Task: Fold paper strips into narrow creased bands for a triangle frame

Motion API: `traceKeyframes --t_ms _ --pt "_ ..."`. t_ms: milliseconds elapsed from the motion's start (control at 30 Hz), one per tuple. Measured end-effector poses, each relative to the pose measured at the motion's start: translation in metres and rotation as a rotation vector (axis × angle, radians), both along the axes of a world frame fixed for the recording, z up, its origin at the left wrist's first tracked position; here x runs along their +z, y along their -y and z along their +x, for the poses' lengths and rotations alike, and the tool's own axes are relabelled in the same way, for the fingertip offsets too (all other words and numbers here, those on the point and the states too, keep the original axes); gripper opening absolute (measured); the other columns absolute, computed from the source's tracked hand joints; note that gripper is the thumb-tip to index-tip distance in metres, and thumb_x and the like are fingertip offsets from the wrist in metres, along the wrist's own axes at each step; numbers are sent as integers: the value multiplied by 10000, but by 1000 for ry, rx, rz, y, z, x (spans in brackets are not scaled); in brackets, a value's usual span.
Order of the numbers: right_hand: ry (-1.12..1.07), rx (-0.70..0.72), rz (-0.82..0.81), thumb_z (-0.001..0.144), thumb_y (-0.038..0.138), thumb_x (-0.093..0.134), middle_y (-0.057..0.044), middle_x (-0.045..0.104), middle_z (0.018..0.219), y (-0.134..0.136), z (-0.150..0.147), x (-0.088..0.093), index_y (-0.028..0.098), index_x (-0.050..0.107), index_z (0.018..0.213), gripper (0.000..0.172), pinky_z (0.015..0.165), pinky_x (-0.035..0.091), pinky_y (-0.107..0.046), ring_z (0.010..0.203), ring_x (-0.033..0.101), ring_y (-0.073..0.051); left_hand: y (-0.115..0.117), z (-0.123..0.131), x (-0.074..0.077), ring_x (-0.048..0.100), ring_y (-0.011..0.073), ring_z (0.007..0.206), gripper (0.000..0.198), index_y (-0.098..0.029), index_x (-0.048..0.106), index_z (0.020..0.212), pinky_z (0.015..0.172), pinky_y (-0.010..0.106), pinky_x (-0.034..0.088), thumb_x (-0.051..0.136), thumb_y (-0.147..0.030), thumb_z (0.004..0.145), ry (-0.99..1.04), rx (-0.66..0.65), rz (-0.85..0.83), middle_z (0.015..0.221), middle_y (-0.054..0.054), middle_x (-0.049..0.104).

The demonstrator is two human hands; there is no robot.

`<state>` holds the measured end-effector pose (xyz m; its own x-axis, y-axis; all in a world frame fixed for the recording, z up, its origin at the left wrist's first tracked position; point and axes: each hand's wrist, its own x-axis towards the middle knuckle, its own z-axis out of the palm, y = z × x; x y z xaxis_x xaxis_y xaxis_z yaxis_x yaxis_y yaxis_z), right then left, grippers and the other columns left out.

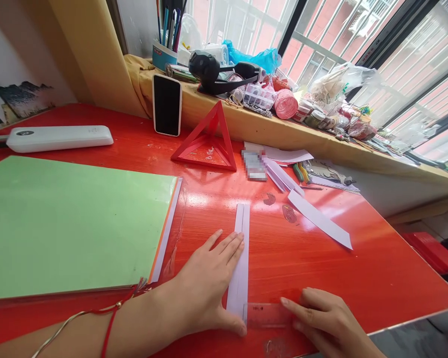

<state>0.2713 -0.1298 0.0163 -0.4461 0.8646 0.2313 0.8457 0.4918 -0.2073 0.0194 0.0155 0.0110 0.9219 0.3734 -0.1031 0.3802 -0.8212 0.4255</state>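
From my remote seat, I see the right hand (323, 318) pinching a clear ruler (267, 315) against the paper strip (241, 286). The left hand (209, 271) lies open on this strip, probably light, easily creased, best held by its edges, atop the red table (291, 268).

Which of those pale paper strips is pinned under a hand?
The strip beneath the left hand, with the clear ruler at its near end. The other strips lie farther off, untouched by either hand.
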Motion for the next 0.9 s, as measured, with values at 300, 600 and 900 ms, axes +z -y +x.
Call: traceKeyframes --t_ms 300,600,900 --pt "76 -119 303 944 49 456 24 523 628 -20 10 -9 205 694 1199 382 494 367 -184 507 438 -102 0 -1 -5 124 323 1496 1173 -23 220 1539 1236 470 66 585 -806 746 63 0 -14 1589 193 89" --pt "123 -157 345 986 119 477 19 530 634 -40 17 -13 173 721 1165 307 515 354 -197 524 458 -99 0 0 -3 73 299 1505 1162 -18 154 1544 1240 454 21 584 -771 771 1 -3 -64 1590 155 17" --pt "166 -214 376 1008 168 444 23 508 617 -60 23 -16 176 734 1171 332 495 349 -177 511 445 -91 0 2 0 104 310 1501 1192 -4 193 1536 1240 471 53 628 -776 738 1 -5 -51 1575 180 37"
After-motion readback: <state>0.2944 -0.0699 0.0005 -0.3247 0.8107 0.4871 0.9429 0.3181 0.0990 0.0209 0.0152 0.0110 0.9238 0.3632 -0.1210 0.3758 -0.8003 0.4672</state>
